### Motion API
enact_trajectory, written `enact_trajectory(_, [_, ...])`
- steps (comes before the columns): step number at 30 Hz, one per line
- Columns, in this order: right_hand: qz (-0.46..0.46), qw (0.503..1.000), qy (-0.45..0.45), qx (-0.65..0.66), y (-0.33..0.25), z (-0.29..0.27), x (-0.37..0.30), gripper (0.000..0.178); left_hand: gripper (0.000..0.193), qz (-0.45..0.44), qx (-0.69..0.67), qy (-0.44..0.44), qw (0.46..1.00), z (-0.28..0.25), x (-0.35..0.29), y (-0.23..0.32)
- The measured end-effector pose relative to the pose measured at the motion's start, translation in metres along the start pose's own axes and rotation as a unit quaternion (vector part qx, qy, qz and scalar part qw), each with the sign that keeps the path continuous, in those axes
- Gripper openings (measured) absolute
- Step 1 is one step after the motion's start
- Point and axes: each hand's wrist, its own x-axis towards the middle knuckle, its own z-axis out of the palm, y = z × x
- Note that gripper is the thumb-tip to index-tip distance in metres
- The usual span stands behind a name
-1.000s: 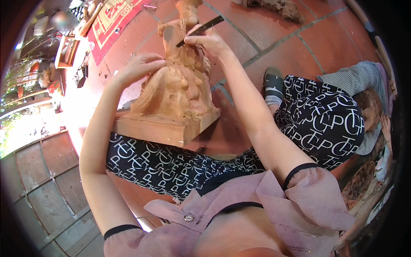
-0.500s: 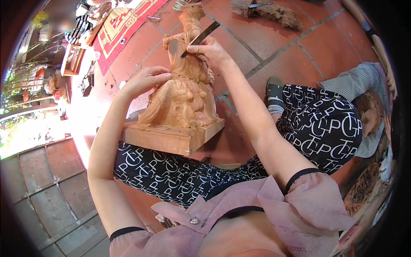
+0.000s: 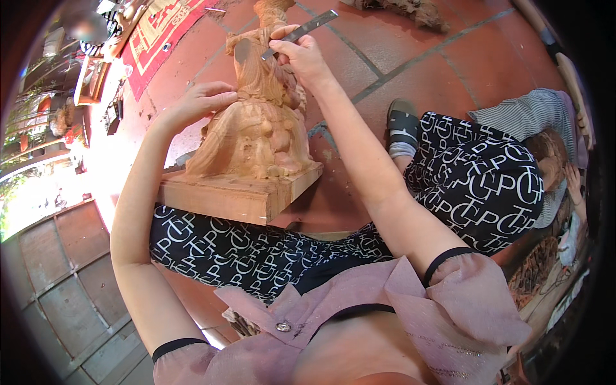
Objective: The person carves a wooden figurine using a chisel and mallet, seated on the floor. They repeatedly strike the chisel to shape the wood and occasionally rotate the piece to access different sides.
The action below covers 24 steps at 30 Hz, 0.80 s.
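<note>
A reddish-brown wood carving of a robed figure (image 3: pixel 250 135) stands on a thick square wooden base (image 3: pixel 218 199) in front of me, above my patterned trouser leg. At its left side my left hand (image 3: pixel 202 102) holds it near the waist, thumb and fingers against the wood. My right hand (image 3: pixel 300 54) pinches a flat, dark metal strip like a chisel blade (image 3: pixel 319 24) between thumb and fingers. The strip slants up to the right, its lower end close to the figure's chest; I cannot tell whether it touches. The top of the head is cut off by the frame.
A rough chunk of wood (image 3: pixel 417 13) lies on the red tiled floor at the far right. Behind the carving, left, is a red mat with yellow print (image 3: pixel 168 32). A striped cloth (image 3: pixel 526 115) and brown wood pieces (image 3: pixel 536 269) are at the right.
The view has shifted, moving everything left and up. My right hand has tilted the metal strip flatter and raised its lower end slightly on the figure. My left hand keeps its place.
</note>
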Motion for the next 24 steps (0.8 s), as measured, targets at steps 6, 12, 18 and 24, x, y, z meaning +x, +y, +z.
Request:
enact_trajectory(6, [0.004, 0.995, 0.085, -0.048, -0.034, 0.021, -0.012, 0.016, 0.044, 0.040, 0.048, 0.007, 0.998, 0.001, -0.005, 0.007])
enact_trajectory(12, [-0.030, 0.981, 0.165, -0.094, -0.032, 0.031, -0.053, 0.013, 0.040, 0.064, 0.096, -0.013, 0.993, -0.001, -0.003, 0.010])
enact_trajectory(18, [-0.083, 0.981, 0.168, -0.047, -0.019, 0.041, -0.060, 0.010, 0.044, 0.065, 0.115, 0.008, 0.991, -0.001, -0.009, 0.009])
enact_trajectory(24, [-0.112, 0.967, 0.146, -0.178, -0.022, 0.043, -0.040, 0.010, 0.047, 0.049, 0.111, 0.007, 0.993, 0.000, -0.018, 0.017])
